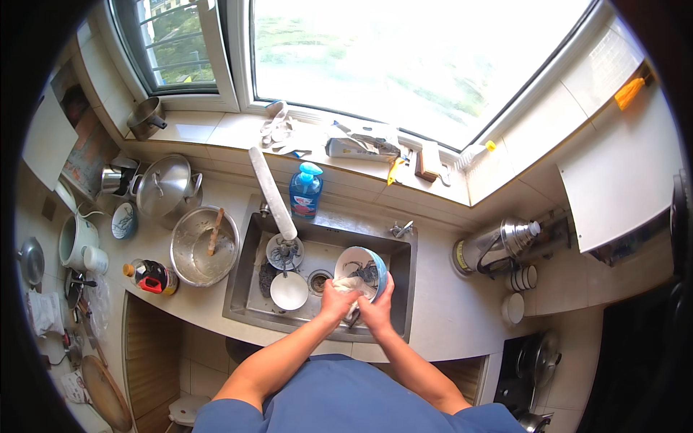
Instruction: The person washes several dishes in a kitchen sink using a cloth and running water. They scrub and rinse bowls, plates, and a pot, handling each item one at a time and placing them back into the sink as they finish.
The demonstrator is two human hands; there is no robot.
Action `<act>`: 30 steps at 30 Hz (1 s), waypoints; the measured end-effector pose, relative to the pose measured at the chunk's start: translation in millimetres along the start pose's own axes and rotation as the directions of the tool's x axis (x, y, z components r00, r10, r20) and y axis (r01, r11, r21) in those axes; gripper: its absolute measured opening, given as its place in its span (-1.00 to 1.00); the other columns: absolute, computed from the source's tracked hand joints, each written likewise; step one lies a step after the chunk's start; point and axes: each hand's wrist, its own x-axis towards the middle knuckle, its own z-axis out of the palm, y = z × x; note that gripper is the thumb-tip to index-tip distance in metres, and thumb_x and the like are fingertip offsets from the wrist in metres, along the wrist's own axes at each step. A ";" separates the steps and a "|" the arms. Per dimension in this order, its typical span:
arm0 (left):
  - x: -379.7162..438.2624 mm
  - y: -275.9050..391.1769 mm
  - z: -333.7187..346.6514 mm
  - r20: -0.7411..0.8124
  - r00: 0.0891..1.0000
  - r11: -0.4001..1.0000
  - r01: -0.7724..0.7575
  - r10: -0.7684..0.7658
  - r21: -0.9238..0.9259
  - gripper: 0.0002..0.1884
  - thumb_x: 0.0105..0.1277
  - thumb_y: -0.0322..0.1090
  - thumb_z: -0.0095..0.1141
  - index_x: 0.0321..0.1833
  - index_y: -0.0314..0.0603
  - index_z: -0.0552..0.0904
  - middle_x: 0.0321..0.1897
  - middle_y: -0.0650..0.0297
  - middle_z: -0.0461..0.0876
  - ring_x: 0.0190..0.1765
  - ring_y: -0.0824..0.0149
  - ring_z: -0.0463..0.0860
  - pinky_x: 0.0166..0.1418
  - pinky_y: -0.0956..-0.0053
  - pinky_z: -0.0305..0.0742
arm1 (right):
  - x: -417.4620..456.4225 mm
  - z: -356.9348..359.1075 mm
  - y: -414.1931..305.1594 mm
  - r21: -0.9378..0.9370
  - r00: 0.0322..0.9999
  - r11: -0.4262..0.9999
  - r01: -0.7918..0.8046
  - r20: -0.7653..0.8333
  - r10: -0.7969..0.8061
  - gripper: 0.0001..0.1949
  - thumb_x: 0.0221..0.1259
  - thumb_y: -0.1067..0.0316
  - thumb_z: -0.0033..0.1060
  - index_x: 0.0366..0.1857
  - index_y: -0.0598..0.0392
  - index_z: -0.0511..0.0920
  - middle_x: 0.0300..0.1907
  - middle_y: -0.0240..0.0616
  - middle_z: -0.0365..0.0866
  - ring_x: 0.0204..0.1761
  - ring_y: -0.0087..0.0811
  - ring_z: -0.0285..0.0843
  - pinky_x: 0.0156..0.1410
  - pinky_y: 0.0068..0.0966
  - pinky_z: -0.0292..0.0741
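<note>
Over the right part of the steel sink (235,292), my right hand (379,306) grips a blue-rimmed bowl (347,261) with a dark pattern inside, tilted to the left. My left hand (337,303) holds a pale cloth (354,285) against the bowl's near rim; part of the cloth hangs between both hands. Left of the drain (319,280), a white bowl (289,291) rests in the sink. Behind it is a patterned bowl (285,252), and a dark scrubber (267,279) lies beside them. The faucet's long spout (273,195) reaches over the patterned bowl.
Behind the sink stands a blue soap pump bottle (306,192). To the left are a large steel basin (195,246) with a wooden-handled utensil, a lidded pot (165,187) and a red-labelled bottle (151,277). A thermos flask (490,249) and small cups (522,277) are on the right.
</note>
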 end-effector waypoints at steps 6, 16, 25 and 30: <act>5.2 4.7 -4.1 0.020 0.999 0.997 0.034 -0.036 0.071 -0.25 -0.03 -0.11 0.60 0.16 -0.38 0.53 0.00 -0.04 0.73 0.01 0.16 0.75 0.15 0.27 0.63 | -4.3 -4.4 -35.1 -0.081 1.000 0.997 0.006 -0.010 -0.007 -0.03 -0.05 0.41 0.32 0.58 0.26 0.05 0.42 0.14 0.35 0.46 -0.07 0.37 0.58 -0.29 0.28; 8.8 25.5 -25.5 0.022 0.984 0.934 -0.177 0.179 0.310 -0.40 0.07 -0.12 0.52 0.07 -0.36 0.59 -0.10 0.00 0.78 -0.04 0.13 0.78 0.09 0.24 0.65 | 15.4 -30.1 -50.7 -0.134 0.957 0.975 -0.174 0.210 0.200 -0.04 -0.01 0.39 0.33 0.59 0.22 0.07 0.37 0.09 0.44 0.43 -0.11 0.44 0.55 -0.27 0.34; 8.0 45.0 -10.7 0.049 0.986 0.935 -0.164 0.156 0.316 -0.32 0.09 -0.14 0.51 0.19 -0.42 0.53 0.02 -0.03 0.74 0.06 0.11 0.75 0.18 0.27 0.62 | 14.7 -53.9 -47.3 -0.051 0.925 0.955 -0.291 0.241 0.295 -0.04 -0.02 0.49 0.29 0.57 0.27 0.02 0.40 0.03 0.40 0.46 -0.14 0.39 0.58 -0.28 0.31; 12.3 5.1 4.5 0.059 0.980 0.966 -0.199 0.192 0.165 -0.50 0.17 -0.28 0.47 0.13 -0.32 0.60 -0.06 0.05 0.76 -0.02 0.23 0.76 0.07 0.32 0.65 | 15.1 -34.5 -35.7 -0.009 0.990 0.993 -0.116 0.075 0.116 -0.11 0.02 0.50 0.26 0.56 0.20 0.10 0.36 -0.06 0.44 0.41 -0.25 0.44 0.52 -0.35 0.37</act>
